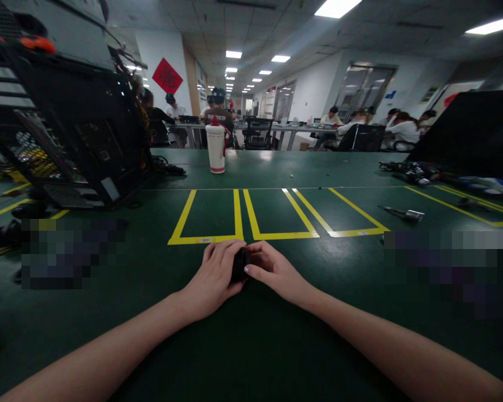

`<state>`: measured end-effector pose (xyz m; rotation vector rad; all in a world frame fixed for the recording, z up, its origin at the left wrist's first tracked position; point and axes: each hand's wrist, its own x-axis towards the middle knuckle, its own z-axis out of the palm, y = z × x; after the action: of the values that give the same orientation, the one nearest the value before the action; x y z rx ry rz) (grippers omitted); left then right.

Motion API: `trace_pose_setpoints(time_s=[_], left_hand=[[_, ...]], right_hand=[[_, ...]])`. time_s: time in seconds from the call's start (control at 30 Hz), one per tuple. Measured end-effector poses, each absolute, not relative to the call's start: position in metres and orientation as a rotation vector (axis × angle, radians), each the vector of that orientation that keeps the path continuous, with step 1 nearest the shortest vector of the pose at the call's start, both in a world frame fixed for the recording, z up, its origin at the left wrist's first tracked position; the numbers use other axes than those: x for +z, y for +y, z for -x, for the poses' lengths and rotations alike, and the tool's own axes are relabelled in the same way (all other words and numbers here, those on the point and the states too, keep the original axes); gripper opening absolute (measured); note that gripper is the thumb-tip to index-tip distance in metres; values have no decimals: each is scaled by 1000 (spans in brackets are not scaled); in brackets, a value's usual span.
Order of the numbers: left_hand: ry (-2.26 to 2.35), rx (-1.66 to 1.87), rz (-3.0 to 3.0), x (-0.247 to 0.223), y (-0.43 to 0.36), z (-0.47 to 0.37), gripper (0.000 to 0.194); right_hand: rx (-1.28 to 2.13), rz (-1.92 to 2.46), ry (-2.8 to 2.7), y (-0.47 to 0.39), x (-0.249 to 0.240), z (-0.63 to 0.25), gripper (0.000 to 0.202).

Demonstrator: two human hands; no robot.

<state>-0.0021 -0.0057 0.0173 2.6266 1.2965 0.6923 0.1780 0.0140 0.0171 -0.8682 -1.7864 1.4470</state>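
Black object (239,267) near yellow tape (287,236) on the tabletop (255,346): the left hand (212,282) wraps its fingers around it, the right hand (280,274) pinches its side, seemingly steadying it; any shift calls for both grips together.

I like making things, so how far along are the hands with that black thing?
Getting hold looks done: the left hand and right hand are both on the small black object. It's in hand, just this side of the yellow tape. Letting go isn't done yet. Fingers hide much of it, so I can't tell what else is left.
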Motion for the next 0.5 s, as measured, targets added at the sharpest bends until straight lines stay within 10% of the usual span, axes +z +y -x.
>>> trace_pose_setpoints(time_s=[0.5], left_hand=[[1314,659,-2619,19,-6,2,60]], right_hand=[[1467,836,-1747,13,19,-177,25]])
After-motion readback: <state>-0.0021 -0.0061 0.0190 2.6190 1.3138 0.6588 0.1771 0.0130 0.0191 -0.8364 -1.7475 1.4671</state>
